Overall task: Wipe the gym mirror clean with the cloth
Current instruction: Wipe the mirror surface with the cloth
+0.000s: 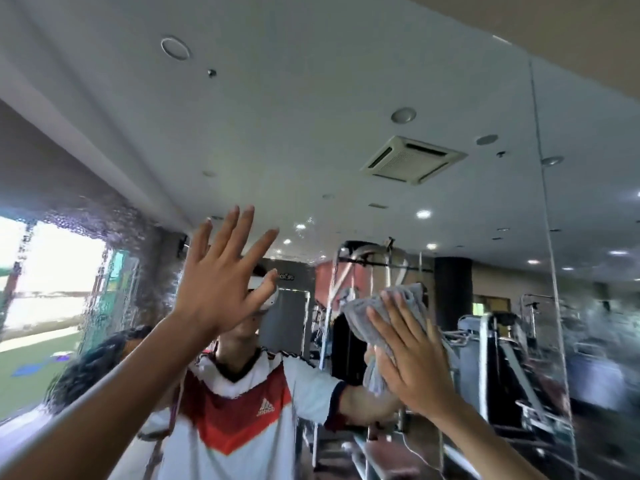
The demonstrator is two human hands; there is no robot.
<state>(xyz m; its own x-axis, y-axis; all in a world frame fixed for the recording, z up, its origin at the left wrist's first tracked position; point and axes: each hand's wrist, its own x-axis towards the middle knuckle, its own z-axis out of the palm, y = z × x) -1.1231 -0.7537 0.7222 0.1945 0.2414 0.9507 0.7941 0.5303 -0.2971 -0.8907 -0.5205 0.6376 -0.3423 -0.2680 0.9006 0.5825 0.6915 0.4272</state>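
Cloth position: the grey cloth is on the mirror, right of centre in the head view, at about the height of the person's reflected head.
Right hand: the right hand lies flat over the cloth with fingers straight and spread, pressing it to the glass rather than curling round it.
Cloth and hand: the cloth sits between the palm and the mirror. It bunches out above and to the left of the fingertips, and a tail hangs below the heel of the hand.
Cloth long axis: roughly upright, leaning a little to the right at the top.
Left hand: the left hand is raised with fingers straight and fanned, empty, palm toward the glass. Whether it touches the mirror cannot be told.
Key relation: a beaded, rippled patch that looks like wet film lies well to the left of the cloth, beyond the left hand. The left hand is nearer to it, but the cloth is under the right.
Likely next stroke: a sweep leftward across the glass, which the raised left arm would have to clear.
Cloth look: soft, crumpled, plain grey, thick enough to fold on itself.
Mirror look: large panels with an upright seam to the right of the cloth.
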